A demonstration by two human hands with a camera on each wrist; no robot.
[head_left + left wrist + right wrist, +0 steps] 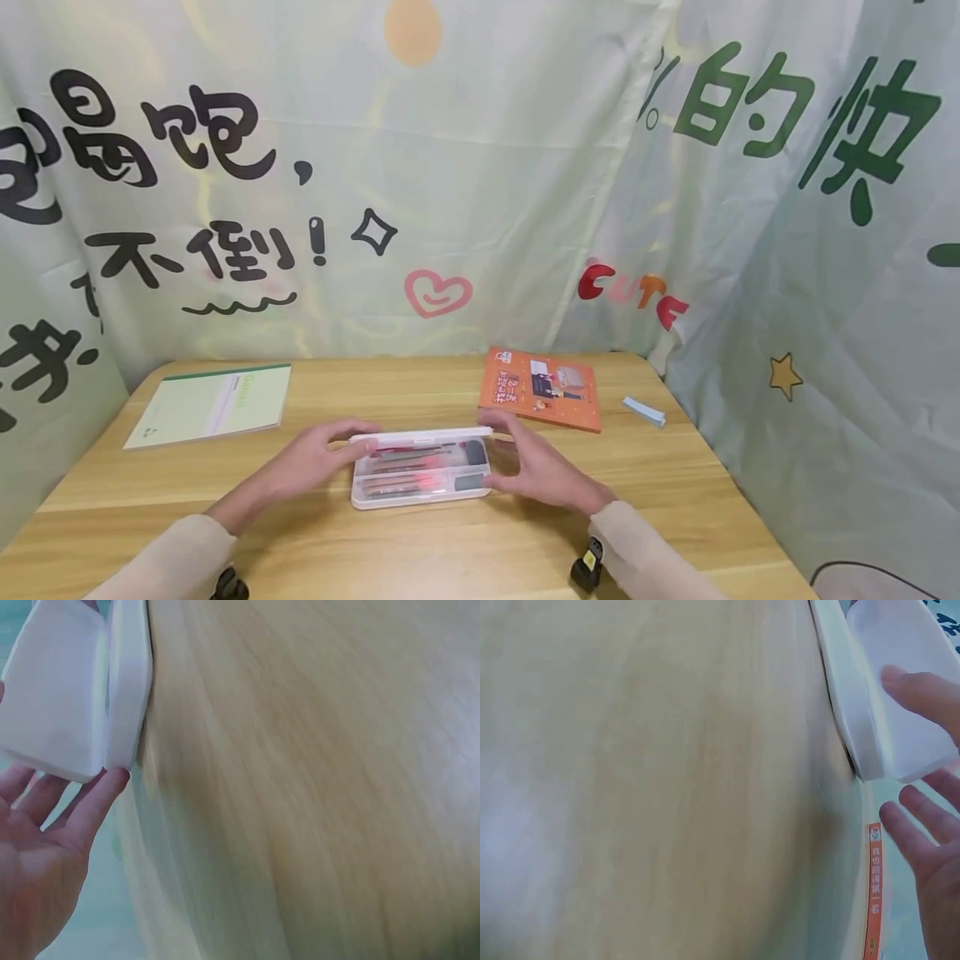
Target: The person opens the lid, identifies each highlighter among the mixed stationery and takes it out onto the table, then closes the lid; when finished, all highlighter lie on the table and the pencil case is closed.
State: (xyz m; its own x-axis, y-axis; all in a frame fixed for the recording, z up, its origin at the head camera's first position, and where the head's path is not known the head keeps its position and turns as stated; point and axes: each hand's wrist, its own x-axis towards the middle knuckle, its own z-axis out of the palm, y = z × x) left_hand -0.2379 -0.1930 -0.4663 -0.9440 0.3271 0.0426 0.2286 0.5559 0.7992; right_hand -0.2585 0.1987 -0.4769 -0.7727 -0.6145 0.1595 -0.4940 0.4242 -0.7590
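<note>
A translucent white pencil case [408, 502] lies on the table with its lid [423, 436] raised, showing pens and a dark grey item inside. At its left end my left hand [322, 454] grips the case, thumb over the lid; the left wrist view has this hand's fingertips [116, 776] against the end of the case [129, 690]. My right hand [543, 467] is around the right end, fingers spread and gently bent. In the right wrist view its thumb [922, 694] is over the lid [919, 746], while the lower fingers [907, 832] stand apart from the case.
A pale green notebook [217, 406] lies at the table's back left. An orange booklet [543, 390] is behind the case on the right, with a small light-blue object [643, 411] further right. Printed fabric [480, 192] hangs behind the wooden table [405, 554].
</note>
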